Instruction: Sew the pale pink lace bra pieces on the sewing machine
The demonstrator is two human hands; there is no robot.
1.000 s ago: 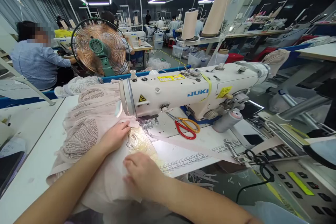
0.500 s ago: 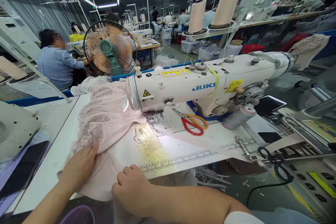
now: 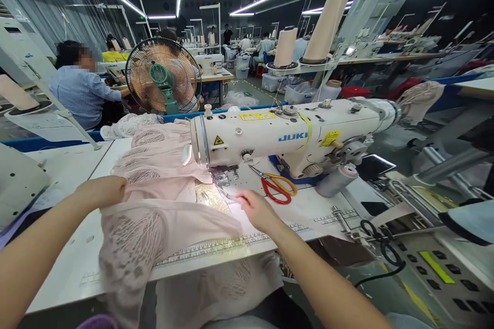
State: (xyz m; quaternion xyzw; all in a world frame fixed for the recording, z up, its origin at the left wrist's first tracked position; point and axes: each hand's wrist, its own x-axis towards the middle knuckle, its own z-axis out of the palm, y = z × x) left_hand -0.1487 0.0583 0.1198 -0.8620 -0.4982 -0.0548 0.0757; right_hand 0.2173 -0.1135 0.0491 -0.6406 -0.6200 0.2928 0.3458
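A pale pink lace garment [image 3: 154, 226] is stretched between my two hands over the white sewing table [image 3: 77, 262]. My left hand [image 3: 102, 191] is closed on its upper edge at the left. My right hand [image 3: 257, 209] pinches the other end near the lit needle area [image 3: 222, 180] of the white JUKI sewing machine [image 3: 285, 131]. The lower part of the garment hangs over the table's front edge. More pink fabric [image 3: 158, 154] is piled behind the machine head.
Red and yellow scissors [image 3: 276, 185] lie under the machine arm, beside a grey thread spool [image 3: 335, 181]. Black scissors [image 3: 376, 231] hang at the right. A fan [image 3: 162, 76] stands behind the table; a person in a blue shirt [image 3: 83, 92] sits at far left.
Both hands have lifted the garment off the table and spread apart. My left hand went up and left, my right hand up and right toward the needle.
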